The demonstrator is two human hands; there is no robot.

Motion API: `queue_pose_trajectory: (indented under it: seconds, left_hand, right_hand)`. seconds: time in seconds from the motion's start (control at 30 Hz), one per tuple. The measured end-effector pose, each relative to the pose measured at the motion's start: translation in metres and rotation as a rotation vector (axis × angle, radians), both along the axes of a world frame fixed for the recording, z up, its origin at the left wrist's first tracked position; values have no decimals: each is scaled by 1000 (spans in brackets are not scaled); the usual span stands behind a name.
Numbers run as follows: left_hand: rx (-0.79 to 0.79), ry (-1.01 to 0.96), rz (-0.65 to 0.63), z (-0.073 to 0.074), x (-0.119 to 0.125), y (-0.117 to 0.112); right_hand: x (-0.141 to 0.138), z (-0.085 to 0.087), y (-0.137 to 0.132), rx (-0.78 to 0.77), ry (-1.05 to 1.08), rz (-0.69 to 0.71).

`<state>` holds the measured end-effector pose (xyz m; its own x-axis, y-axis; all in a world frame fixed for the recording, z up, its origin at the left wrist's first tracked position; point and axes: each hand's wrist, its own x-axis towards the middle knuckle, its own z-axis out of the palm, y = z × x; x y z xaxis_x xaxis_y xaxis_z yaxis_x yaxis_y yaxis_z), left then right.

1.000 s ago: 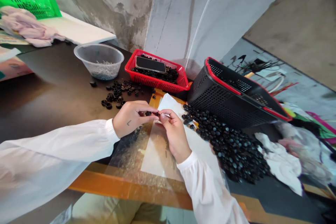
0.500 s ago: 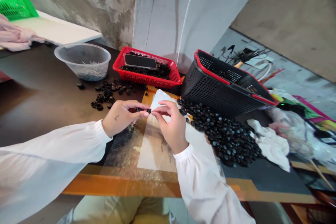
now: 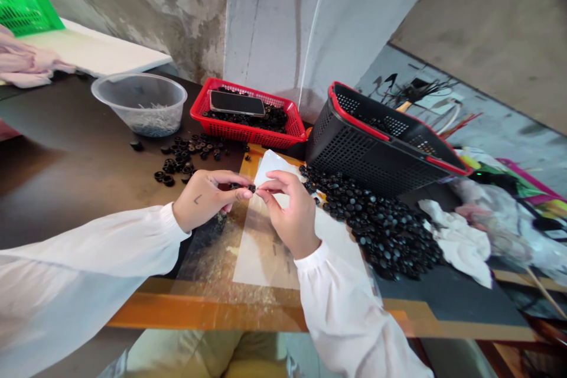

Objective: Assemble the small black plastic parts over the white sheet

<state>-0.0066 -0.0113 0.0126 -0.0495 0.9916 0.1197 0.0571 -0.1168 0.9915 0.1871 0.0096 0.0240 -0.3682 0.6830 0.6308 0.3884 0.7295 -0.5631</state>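
My left hand is closed, with thumb and forefinger pinching a small black round piece; another dark piece shows between the fingers. Right beside it, the thumb and fingertips of my right hand are pressed together at the black piece's edge. Whatever they pinch is too small to make out. Both hands are above a white sheet on the worn brown work surface. Left of them lie several loose black caps, some with hollow sides up. A big heap of glossy black round pieces spreads to the right.
A clear plastic bowl holds thin metal pieces. Behind my hands stands a red basket of black parts with a phone on top. A tall black basket leans behind the heap. White crumpled cloth lies at right.
Both hands stay almost in place, fingertips still together at the black piece. The view has shifted very slightly.
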Motion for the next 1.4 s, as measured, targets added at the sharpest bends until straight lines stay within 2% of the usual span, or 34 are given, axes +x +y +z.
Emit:
queue_pose_trajectory:
  seconds: [0.17, 0.3, 0.4, 0.53, 0.67, 0.77, 0.87, 0.93, 1.1, 1.17, 1.3, 1.4]
  left_hand:
    - [25, 32, -18, 2, 1, -2]
    - [-76, -29, -68, -2, 1, 0]
    - [-162, -103, -152, -3, 3, 1]
    - [-221, -276, -279, -2, 8, -2]
    - [-296, -400, -385, -1, 12, -5]
    - [-311, -476, -350, 0, 13, -4]
    - [-324, -582, -279, 5, 10, -2]
    - [-298, -602, -230, 8, 7, -1]
    - [-66, -366, -106, 10, 1, -3]
    - [-98, -354, -125, 9, -1, -2]
    - [-208, -458, -169, 7, -1, 1]
    - [-140, -394, -139, 4, -1, 2]
  right_hand:
    - [3, -1, -1, 209, -142, -10]
    - [6, 3, -3, 272, -215, -24]
    - [5, 9, -3, 266, -171, -42]
    - [1, 15, -2, 128, -56, 19]
    - [-3, 11, -2, -67, 85, 154]
    - [-4, 6, -3, -298, 276, 228]
    - [-4, 2, -1, -498, 410, 196]
    - [-3, 0, 3, -569, 407, 148]
    - [-5, -7, 7, -685, 331, 107]
    - [-7, -6, 4, -736, 332, 115]
    - [-10, -3, -1, -894, 394, 163]
    - [-11, -2, -2, -995, 462, 194]
